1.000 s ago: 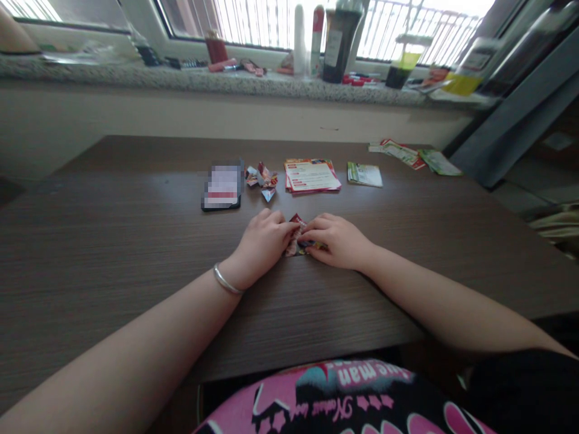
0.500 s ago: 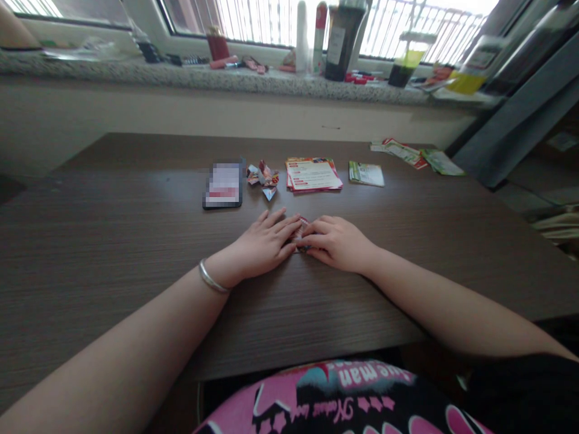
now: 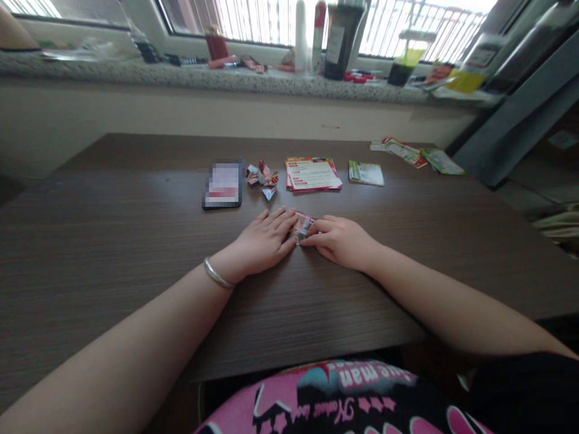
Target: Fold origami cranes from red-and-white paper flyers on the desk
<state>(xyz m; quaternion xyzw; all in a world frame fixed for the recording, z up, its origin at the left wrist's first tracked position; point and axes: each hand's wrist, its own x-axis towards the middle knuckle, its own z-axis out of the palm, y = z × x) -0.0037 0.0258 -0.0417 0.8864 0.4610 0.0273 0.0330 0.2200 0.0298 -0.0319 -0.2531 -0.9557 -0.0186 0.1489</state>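
Note:
A small piece of printed paper point(image 3: 302, 224) lies on the table between my hands, its left and right edges covered by fingers. My left hand point(image 3: 266, 241), with a silver bangle at the wrist, rests flat with fingers stretched out, pressing on the paper's left side. With fingers bent together, my right hand point(image 3: 341, 241) grips the paper's right side. Just beyond the left hand sits a folded paper figure point(image 3: 263, 178) with several points. A stack of printed cards point(image 3: 313, 175) is behind the paper.
On the brown table point(image 3: 113, 241) are a phone-like device point(image 3: 223, 185) with a blurred screen, a small green-and-white stack of papers point(image 3: 365, 173) and loose printed strips point(image 3: 402, 152). Bottles and small items stand on the granite windowsill point(image 3: 262, 78). A grey curtain point(image 3: 511, 132) hangs at right.
More of the printed paper shows between the hands. My right hand's fingers have shifted slightly to the right. The left hand stays nearly in place, flat.

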